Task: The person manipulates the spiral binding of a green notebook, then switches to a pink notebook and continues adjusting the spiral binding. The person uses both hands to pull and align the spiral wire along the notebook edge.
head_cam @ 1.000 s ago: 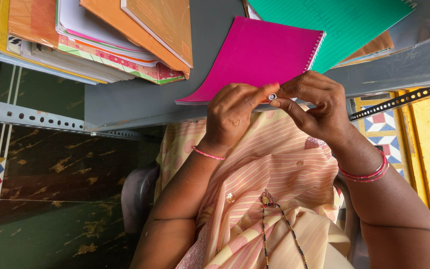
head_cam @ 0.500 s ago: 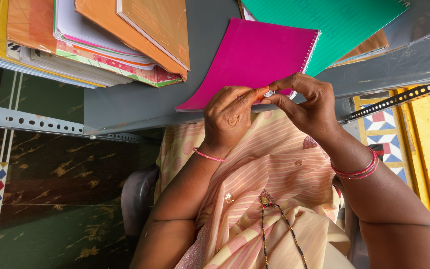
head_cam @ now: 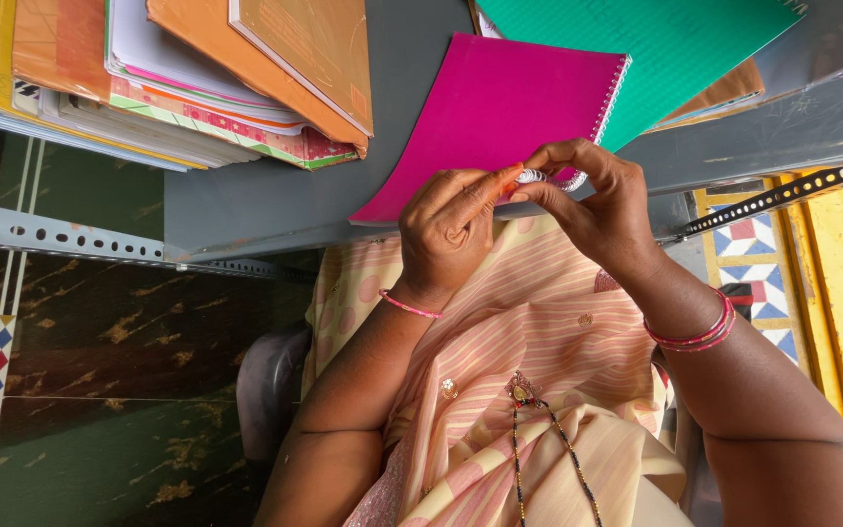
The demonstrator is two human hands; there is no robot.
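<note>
At the grey table (head_cam: 275, 195) edge, both hands (head_cam: 529, 210) pinch the pink notebook's (head_cam: 495, 107) spiral end.

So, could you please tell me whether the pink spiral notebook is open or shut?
Shut. The pink notebook lies flat on the grey table, cover closed, no pages showing. Both hands, left and right, pinch its wire spiral at the near corner.

One head-worn camera looks steeply down, close over the grey table (head_cam: 265, 210) edge and lap.
</note>
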